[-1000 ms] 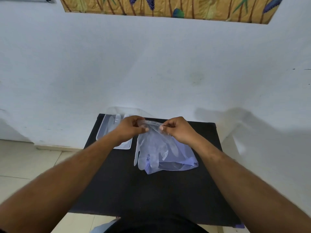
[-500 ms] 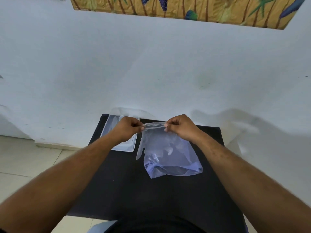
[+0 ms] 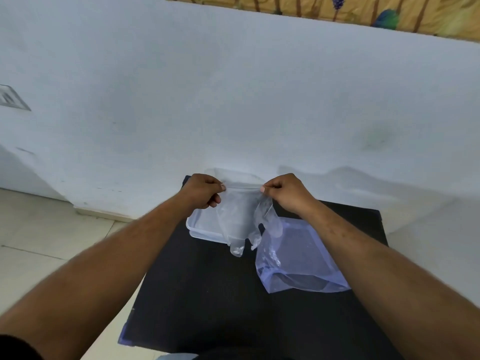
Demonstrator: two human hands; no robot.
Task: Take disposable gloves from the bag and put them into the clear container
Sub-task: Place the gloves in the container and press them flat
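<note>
A thin transparent disposable glove (image 3: pixel 240 219) hangs stretched between my two hands, fingers pointing down over the clear container's near rim. My left hand (image 3: pixel 204 189) pinches the left corner of its cuff, and my right hand (image 3: pixel 287 192) pinches the right corner. The clear rectangular container (image 3: pixel 198 228) sits at the back left of the black table, under and behind the glove. The pale bluish plastic bag (image 3: pixel 298 258) lies flat on the table to the right of the container, its mouth facing me.
The black table (image 3: pixel 207 294) stands against a white wall (image 3: pixel 233 100). Light floor tiles (image 3: pixel 39 242) show to the left. A patterned picture (image 3: pixel 389 14) hangs at the top right.
Both hands have carried the glove left, off the bag and over the container. The bag stays on the table. The camera has swung left.
</note>
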